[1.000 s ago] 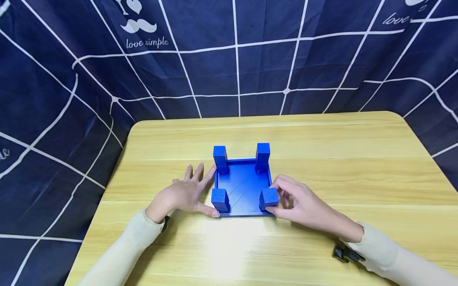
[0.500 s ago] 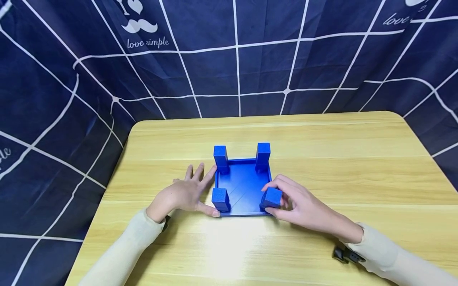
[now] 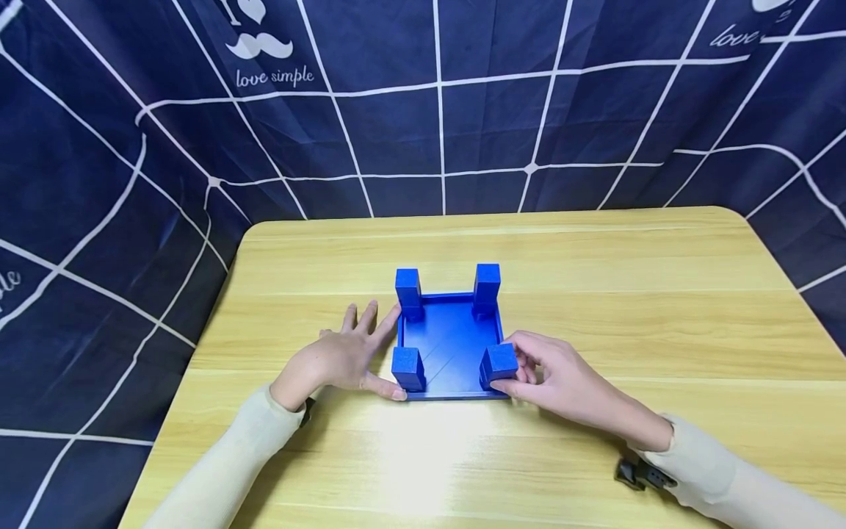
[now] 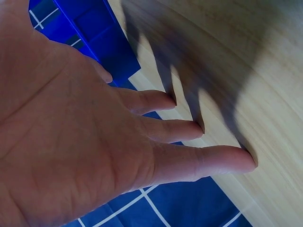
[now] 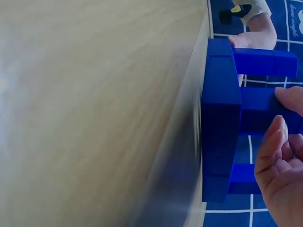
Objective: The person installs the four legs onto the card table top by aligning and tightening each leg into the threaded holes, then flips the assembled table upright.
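Note:
A blue square panel with a raised rim (image 3: 452, 342) lies on the wooden table, with blue square legs standing up at its corners, like a small upside-down table. My right hand (image 3: 562, 375) pinches the near right leg (image 3: 499, 362) near its top between thumb and fingers. In the right wrist view this leg (image 5: 258, 109) meets the panel's side (image 5: 220, 118). My left hand (image 3: 337, 360) lies spread along the panel's left side, thumb at the near left corner and index fingertip at the rim. In the left wrist view its fingers (image 4: 203, 163) are straight.
The near left leg (image 3: 407, 367), far left leg (image 3: 407, 292) and far right leg (image 3: 486, 288) stand upright on the panel. A dark blue cloth with white grid lines (image 3: 489, 132) hangs behind and beside the wooden table (image 3: 628, 294).
The near right leg has twisted about its length and turned back, with my right hand's fingers shifting round it. My left hand and the panel stay in place.

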### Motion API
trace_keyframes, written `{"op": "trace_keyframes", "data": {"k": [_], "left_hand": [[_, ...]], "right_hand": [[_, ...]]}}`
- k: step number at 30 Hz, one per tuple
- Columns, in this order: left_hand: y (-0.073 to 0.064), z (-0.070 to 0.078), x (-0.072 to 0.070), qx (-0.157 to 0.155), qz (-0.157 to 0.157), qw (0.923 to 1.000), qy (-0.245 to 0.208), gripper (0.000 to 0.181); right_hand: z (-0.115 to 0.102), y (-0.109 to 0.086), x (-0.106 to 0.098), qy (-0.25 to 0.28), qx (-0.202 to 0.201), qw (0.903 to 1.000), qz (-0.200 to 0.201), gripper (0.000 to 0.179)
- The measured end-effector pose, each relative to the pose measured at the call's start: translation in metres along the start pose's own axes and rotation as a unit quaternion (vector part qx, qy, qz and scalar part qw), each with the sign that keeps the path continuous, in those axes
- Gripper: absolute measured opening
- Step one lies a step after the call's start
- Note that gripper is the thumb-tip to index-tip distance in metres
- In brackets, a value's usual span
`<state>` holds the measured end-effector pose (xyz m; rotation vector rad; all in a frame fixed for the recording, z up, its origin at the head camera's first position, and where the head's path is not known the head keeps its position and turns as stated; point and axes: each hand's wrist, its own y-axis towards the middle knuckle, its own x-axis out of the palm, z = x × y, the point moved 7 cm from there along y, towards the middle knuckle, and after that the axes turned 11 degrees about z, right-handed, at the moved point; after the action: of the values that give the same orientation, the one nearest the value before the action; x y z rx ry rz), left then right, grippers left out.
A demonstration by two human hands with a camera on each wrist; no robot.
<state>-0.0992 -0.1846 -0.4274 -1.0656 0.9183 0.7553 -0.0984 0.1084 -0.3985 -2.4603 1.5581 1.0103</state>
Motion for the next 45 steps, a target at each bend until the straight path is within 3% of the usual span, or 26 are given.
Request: {"op": "trace_keyframes", "data": {"k": [12,21,25,30,34,45], "left_hand": [[0.0003,0.0000,0.0005,0.003,0.002,1.0000,0.002,0.143],[0.0013,-0.0008,0.0019,-0.003,0.000,1.0000,0.009,0.144],[0.0012,-0.0005,0.0020,-0.001,0.000,1.0000,0.007,0.144],[0.0009,0.0000,0.0011,0.001,0.003,1.0000,-0.001,0.143],[0.0004,0.0001,0.0012,0.002,0.002,1.0000,-0.009,0.142],[0.0004,-0.0006,0.0012,0.003,0.002,0.9999,-0.014,0.142]], "right_hand": [[-0.0052,-0.0005,-0.0016,-0.017,-0.021,0.9992,0.028,0.040],[-0.0047,0.0020,0.0005,-0.005,-0.010,0.9997,0.021,0.036],[-0.0039,0.0027,0.0020,-0.004,-0.003,0.9999,0.012,0.042],[-0.0001,0.0031,0.0030,0.002,0.024,0.9997,0.003,0.049],[0.0028,0.0027,0.0032,0.014,0.042,0.9990,0.003,0.044],[-0.0017,0.0004,0.0004,0.003,0.018,0.9997,0.018,0.037]]}}
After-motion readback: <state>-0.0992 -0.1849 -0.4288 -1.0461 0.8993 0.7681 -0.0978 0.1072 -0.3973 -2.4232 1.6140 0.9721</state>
